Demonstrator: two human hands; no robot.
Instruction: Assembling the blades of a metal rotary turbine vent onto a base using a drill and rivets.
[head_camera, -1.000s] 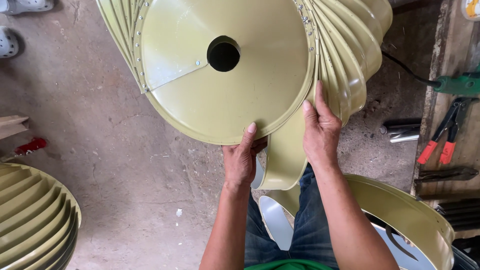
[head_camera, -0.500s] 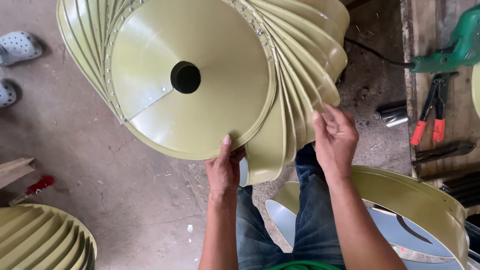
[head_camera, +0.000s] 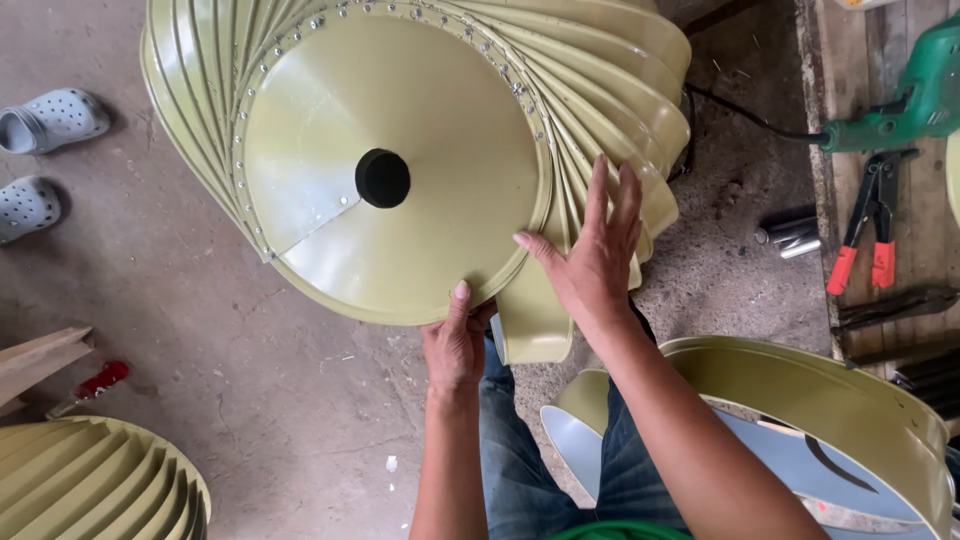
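An olive-green metal ventilator head fills the top middle: a round cone-shaped disc (head_camera: 420, 180) with a black centre hole, ringed by curved vanes (head_camera: 600, 110) riveted along the rim. My left hand (head_camera: 455, 345) grips the disc's lower edge, thumb on top. My right hand (head_camera: 595, 255) lies flat with fingers spread on the vanes at the lower right, its thumb touching the disc's rim. One loose-looking vane (head_camera: 530, 315) hangs down between my hands, above my jeans-clad legs.
A second vaned head (head_camera: 90, 480) sits at the bottom left, a green metal ring (head_camera: 800, 400) at the lower right. Red-handled pliers (head_camera: 865, 235), a green power drill (head_camera: 905, 105) and dark tools lie at the right. Grey clogs (head_camera: 45, 150) are at the left, on concrete floor.
The ventilator head has turned and shifted lower in view. My right hand moved from pinching a vane edge to lying flat on the vanes. My left hand stays on the disc's lower rim.
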